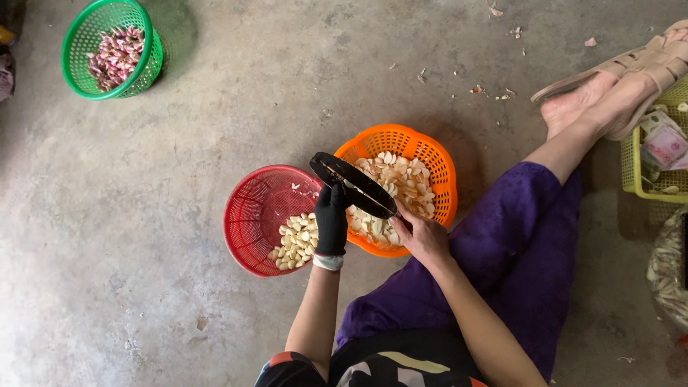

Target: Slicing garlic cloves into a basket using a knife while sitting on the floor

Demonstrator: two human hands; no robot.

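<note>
The right hand [421, 236] is closing its fingers around the near end of a long dark knife [352, 185], gripping it at the handle. The blade is lying almost flat and is pointing up and to the left, over the near-left edge of the orange basket [438, 166]. The left hand [332, 218] is wearing a black glove, with a pale cuff at the wrist. Its fingers are bunched together right against the underside of the blade, about at the middle of it. They seem to be pinching something small there, but the piece itself is too small to make out, so I cannot tell what this hand is holding.

The orange basket is holding a heap of peeled pale garlic cloves [401, 183]. Touching it on the left, a red basket [251, 208] is standing on the floor, with a smaller pile of pale cloves [295, 244] in its near part, just under the gloved hand. Both baskets are sitting on a grey concrete floor [179, 308], directly in front of the person.

The person is sitting on the floor in purple trousers [516, 251], with the right leg stretching out toward a bare foot [573, 107]. Well apart, at the top left, a green basket [82, 39] is holding pink unpeeled cloves [116, 57]. At the right edge a yellow basket [631, 161] is standing near the foot.
</note>
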